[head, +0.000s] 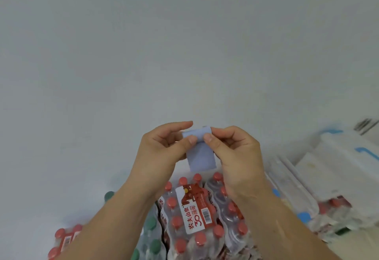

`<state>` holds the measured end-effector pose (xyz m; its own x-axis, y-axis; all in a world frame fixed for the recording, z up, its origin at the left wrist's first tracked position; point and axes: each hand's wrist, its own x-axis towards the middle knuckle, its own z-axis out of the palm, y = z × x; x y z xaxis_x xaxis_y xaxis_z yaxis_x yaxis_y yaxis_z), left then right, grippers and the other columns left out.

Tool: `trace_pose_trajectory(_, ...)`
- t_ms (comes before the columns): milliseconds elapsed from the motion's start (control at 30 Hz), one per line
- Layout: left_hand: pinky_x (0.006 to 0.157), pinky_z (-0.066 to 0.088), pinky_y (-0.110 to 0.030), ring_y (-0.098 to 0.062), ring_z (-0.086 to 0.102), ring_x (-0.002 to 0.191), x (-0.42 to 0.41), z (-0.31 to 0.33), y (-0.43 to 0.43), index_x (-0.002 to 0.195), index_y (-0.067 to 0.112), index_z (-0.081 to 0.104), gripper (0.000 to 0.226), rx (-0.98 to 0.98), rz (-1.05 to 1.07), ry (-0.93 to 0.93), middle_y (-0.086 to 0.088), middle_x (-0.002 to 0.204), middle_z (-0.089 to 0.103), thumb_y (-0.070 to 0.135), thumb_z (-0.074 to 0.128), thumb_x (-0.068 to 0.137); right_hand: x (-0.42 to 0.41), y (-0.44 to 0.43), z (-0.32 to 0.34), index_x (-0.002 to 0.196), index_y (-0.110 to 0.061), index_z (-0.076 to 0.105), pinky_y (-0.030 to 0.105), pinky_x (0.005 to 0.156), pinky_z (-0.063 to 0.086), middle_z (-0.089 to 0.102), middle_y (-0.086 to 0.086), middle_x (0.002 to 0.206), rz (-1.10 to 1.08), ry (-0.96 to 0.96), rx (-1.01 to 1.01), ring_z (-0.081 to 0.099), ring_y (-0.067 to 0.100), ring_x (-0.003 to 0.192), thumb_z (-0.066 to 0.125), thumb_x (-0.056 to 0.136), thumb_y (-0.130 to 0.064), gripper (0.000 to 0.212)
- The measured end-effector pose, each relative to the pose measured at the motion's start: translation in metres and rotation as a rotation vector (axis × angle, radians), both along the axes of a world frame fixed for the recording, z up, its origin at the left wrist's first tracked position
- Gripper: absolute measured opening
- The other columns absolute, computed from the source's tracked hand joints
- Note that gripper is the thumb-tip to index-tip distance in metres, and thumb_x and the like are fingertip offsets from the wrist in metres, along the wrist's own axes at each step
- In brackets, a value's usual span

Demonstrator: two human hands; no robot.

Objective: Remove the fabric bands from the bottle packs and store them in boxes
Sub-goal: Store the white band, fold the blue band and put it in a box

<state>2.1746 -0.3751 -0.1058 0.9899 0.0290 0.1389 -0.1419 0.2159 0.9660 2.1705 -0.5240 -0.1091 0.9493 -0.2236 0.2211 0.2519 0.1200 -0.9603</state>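
1 blue fabric band (202, 156) hangs pinched between the left hand (164, 149) and right hand (233, 151), above the bottle pack (194, 208) at 6 o'clock; fold it flat for the boxes (346, 157) at 3 o'clock.

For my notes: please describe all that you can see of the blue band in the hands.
The band is pale blue, soft-looking fabric, a flat strip hanging downward. The left hand and right hand pinch its top edge, holding it up over the packs; nothing else touches it.
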Motion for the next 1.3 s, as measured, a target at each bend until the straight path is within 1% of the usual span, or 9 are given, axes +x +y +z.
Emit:
trace_pose_trajectory(133, 0.063, 0.057, -0.026, -0.024, 0.074, 0.08, 0.0, -0.017, 0.002, 0.098, 0.012, 0.076, 0.016, -0.004, -0.059, 0.055, -0.016, 0.087, 0.076, 0.006, 0.073, 0.084, -0.014, 0.002, -0.014, 0.085, -0.009, 0.071, 0.031, 0.07, 0.062, 0.078, 0.001, 0.088, -0.063, 0.029, -0.035, 0.075, 0.016, 0.082, 0.076, 0.084, -0.003, 0.008)
trace_pose_trajectory(300, 0.06, 0.056, -0.023, -0.017, 0.072, 0.073, 0.002, -0.03, -0.001, 0.093, 0.012, 0.077, 0.017, 0.004, -0.149, 0.057, -0.012, 0.086, 0.076, -0.001, 0.074, 0.081, -0.025, -0.003, -0.026, 0.075, -0.024, 0.07, 0.039, 0.067, 0.06, 0.075, 0.0, 0.078, -0.159, 0.139, -0.102, 0.071, 0.016, 0.074, 0.077, 0.076, -0.033, 0.012)
trace_pose_trajectory(400, 0.066, 0.06, -0.029, -0.021, 0.074, 0.077, 0.001, -0.039, -0.004, 0.092, 0.012, 0.077, 0.02, 0.007, -0.206, 0.083, -0.01, 0.085, 0.078, -0.004, 0.073, 0.081, -0.03, -0.008, -0.035, 0.077, -0.023, 0.071, 0.045, 0.072, 0.061, 0.076, 0.005, 0.083, -0.171, 0.189, -0.103, 0.073, 0.024, 0.08, 0.078, 0.083, -0.025, 0.009)
trace_pose_trajectory(533, 0.071, 0.062, -0.046, -0.036, 0.073, 0.08, 0.001, -0.047, -0.011, 0.091, 0.014, 0.078, 0.019, 0.014, -0.248, 0.144, -0.017, 0.088, 0.076, -0.002, 0.074, 0.082, -0.039, -0.016, -0.041, 0.078, -0.018, 0.073, 0.032, 0.066, 0.059, 0.077, 0.003, 0.08, -0.218, 0.169, -0.118, 0.072, 0.017, 0.076, 0.075, 0.087, -0.009, 0.013)
trace_pose_trajectory(633, 0.058, 0.06, -0.036, -0.028, 0.072, 0.066, 0.001, -0.05, -0.018, 0.095, 0.012, 0.077, 0.014, -0.003, -0.271, 0.211, -0.019, 0.083, 0.074, 0.003, 0.071, 0.086, -0.043, -0.022, -0.044, 0.074, -0.019, 0.074, 0.031, 0.066, 0.058, 0.075, 0.001, 0.075, -0.239, 0.165, -0.124, 0.069, 0.015, 0.073, 0.075, 0.086, -0.004, 0.019)
trace_pose_trajectory(900, 0.061, 0.06, -0.033, -0.023, 0.071, 0.069, 0.0, -0.061, -0.035, 0.091, 0.009, 0.076, 0.014, 0.032, -0.334, 0.199, -0.017, 0.083, 0.075, -0.002, 0.071, 0.084, -0.055, -0.04, -0.051, 0.071, -0.018, 0.075, 0.066, 0.07, 0.055, 0.067, 0.026, 0.077, -0.281, 0.207, -0.126, 0.061, 0.037, 0.07, 0.079, 0.081, -0.019, 0.011)
trace_pose_trajectory(1000, 0.068, 0.059, -0.039, -0.027, 0.07, 0.074, -0.002, -0.064, -0.045, 0.086, 0.013, 0.076, 0.019, 0.027, -0.349, 0.2, -0.017, 0.085, 0.075, -0.005, 0.071, 0.083, -0.057, -0.051, -0.054, 0.068, -0.015, 0.074, 0.056, 0.065, 0.059, 0.069, 0.021, 0.078, -0.28, 0.223, -0.129, 0.063, 0.034, 0.068, 0.079, 0.083, -0.011, 0.016)
trace_pose_trajectory(1100, 0.073, 0.059, -0.047, -0.033, 0.069, 0.078, -0.006, -0.065, -0.058, 0.082, 0.013, 0.077, 0.018, 0.017, -0.338, 0.222, -0.024, 0.088, 0.073, -0.004, 0.072, 0.083, -0.06, -0.067, -0.056, 0.066, -0.015, 0.075, 0.028, 0.061, 0.06, 0.078, 0.006, 0.089, -0.25, 0.209, -0.114, 0.073, 0.019, 0.074, 0.078, 0.082, -0.002, 0.021)
trace_pose_trajectory(1300, 0.082, 0.057, -0.06, -0.034, 0.07, 0.083, -0.011, -0.067, -0.092, 0.073, 0.02, 0.077, 0.023, 0.089, -0.275, 0.208, -0.013, 0.084, 0.075, -0.001, 0.075, 0.082, -0.062, -0.103, -0.06, 0.063, -0.019, 0.074, 0.022, 0.068, 0.057, 0.077, 0.001, 0.08, -0.197, 0.201, -0.09, 0.074, 0.014, 0.078, 0.076, 0.083, -0.003, 0.026)
